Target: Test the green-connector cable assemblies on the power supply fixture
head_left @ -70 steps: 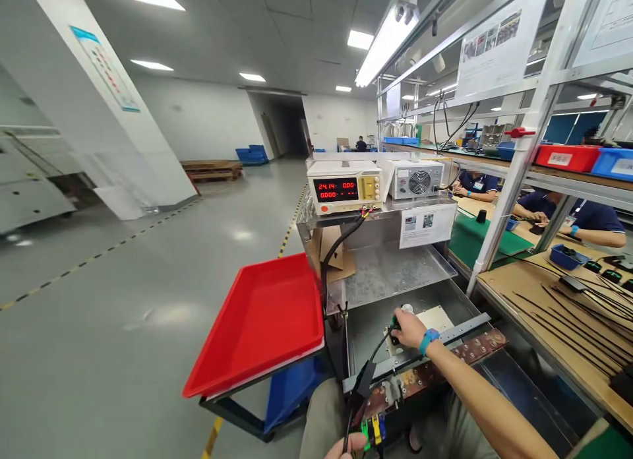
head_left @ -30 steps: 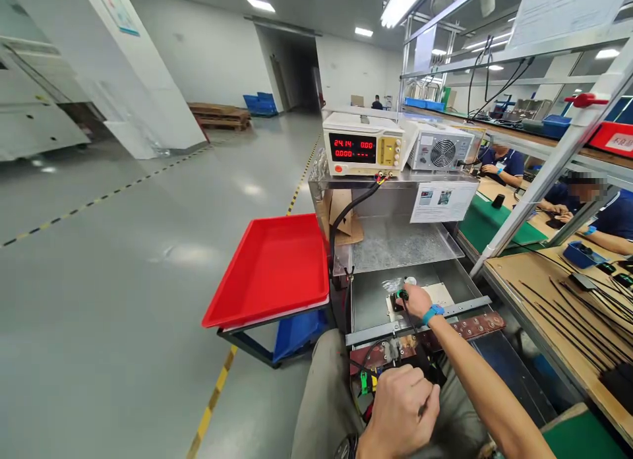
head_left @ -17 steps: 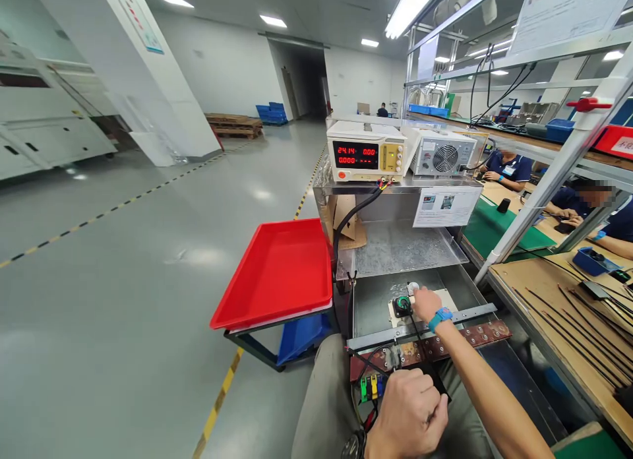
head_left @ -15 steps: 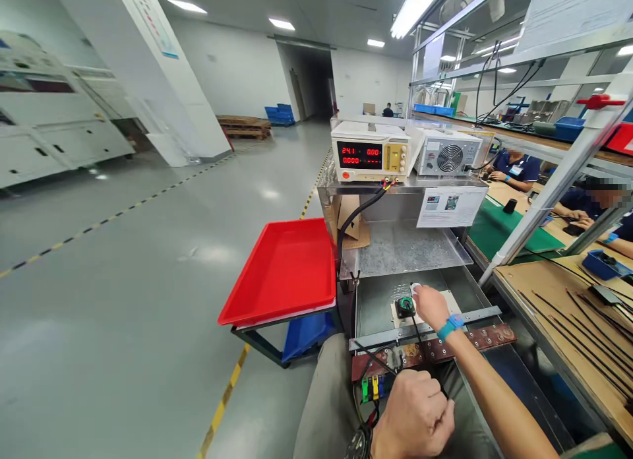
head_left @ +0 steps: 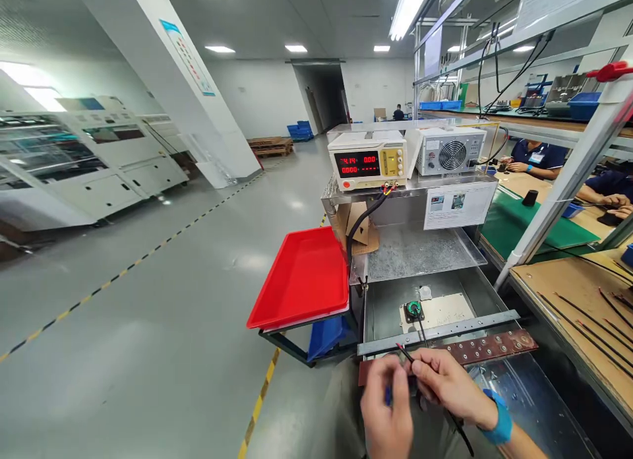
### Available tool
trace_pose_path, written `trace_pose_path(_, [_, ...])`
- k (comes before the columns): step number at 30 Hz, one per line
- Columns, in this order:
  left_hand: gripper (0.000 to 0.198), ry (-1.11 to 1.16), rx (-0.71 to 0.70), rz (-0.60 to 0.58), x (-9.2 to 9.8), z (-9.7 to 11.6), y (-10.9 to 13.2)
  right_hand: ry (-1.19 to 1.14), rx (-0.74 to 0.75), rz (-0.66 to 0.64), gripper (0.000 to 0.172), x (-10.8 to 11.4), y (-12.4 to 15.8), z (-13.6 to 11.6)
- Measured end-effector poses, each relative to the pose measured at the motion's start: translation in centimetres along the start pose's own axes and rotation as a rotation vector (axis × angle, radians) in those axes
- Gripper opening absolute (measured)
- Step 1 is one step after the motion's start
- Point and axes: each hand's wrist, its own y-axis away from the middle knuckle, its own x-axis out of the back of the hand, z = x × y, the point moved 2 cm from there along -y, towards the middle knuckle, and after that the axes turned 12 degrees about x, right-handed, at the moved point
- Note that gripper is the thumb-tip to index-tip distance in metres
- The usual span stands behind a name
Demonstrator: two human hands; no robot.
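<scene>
My right hand [head_left: 448,383], with a blue wristband, pinches a black cable [head_left: 461,432] whose thin stripped wires point up and left. My left hand [head_left: 388,403] is just left of it, thumb and fingers curved and slightly blurred; a gap shows between them, and nothing is seen held there. Beyond both hands, a black part with a green round centre [head_left: 414,310] sits on a cream plate [head_left: 445,312] in the metal tray. A small white round piece [head_left: 425,292] lies behind it. A metal bar [head_left: 445,330] crosses the tray.
A red tray [head_left: 304,274] on a cart stands left. A power supply [head_left: 368,161] with red digits sits on the shelf ahead. Several black cables lie on the right-hand bench [head_left: 554,281]. Co-workers' hands show at the far right.
My right hand has left the green-centred part and come back, now with a cable in it. My left hand has moved forward from a closed pose and its fingers have parted. The view has shifted.
</scene>
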Motion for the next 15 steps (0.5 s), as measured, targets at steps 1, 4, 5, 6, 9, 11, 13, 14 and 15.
trace_pose_path(1, [0.029, 0.049, 0.215, 0.015, 0.9, 0.4, -0.5, -0.001, 0.0, -0.006, 0.057, -0.5, 0.8, 0.0])
trace_pose_path(4, [0.049, 0.241, 0.571, -0.181, 2.5, 1.0, -1.3, 0.011, 0.028, 0.011, 0.054, -2.1, 2.5, 0.3])
trace_pose_path(5, [0.051, 0.31, 0.635, -0.245, 2.8, 1.0, -1.2, -0.006, 0.03, 0.034, 0.053, -2.6, 3.0, 0.6])
trace_pose_path(6, [0.051, 0.38, 0.701, -0.292, 3.2, 0.8, -1.0, -0.034, 0.027, 0.064, 0.052, -3.1, 3.4, 0.8])
trace_pose_path(9, [0.051, 0.574, 0.96, -0.413, 4.6, -0.6, 0.4, -0.149, -0.012, 0.142, 0.05, -4.4, 4.3, 1.6])
trace_pose_path(11, [0.05, 0.695, 1.132, -0.461, 5.6, -1.6, 1.4, -0.208, -0.046, 0.168, 0.05, -5.1, 4.8, 2.2])
trace_pose_path(13, [0.046, 0.829, 1.27, -0.477, 6.5, -2.6, 2.0, -0.249, -0.078, 0.181, 0.049, -5.8, 5.1, 2.7])
trace_pose_path(14, [0.044, 0.897, 1.328, -0.484, 6.9, -3.0, 2.2, -0.26, -0.089, 0.183, 0.049, -6.1, 5.1, 3.0])
trace_pose_path(15, [0.043, 0.957, 1.385, -0.494, 7.3, -3.4, 2.2, -0.262, -0.096, 0.181, 0.05, -6.4, 5.0, 3.3])
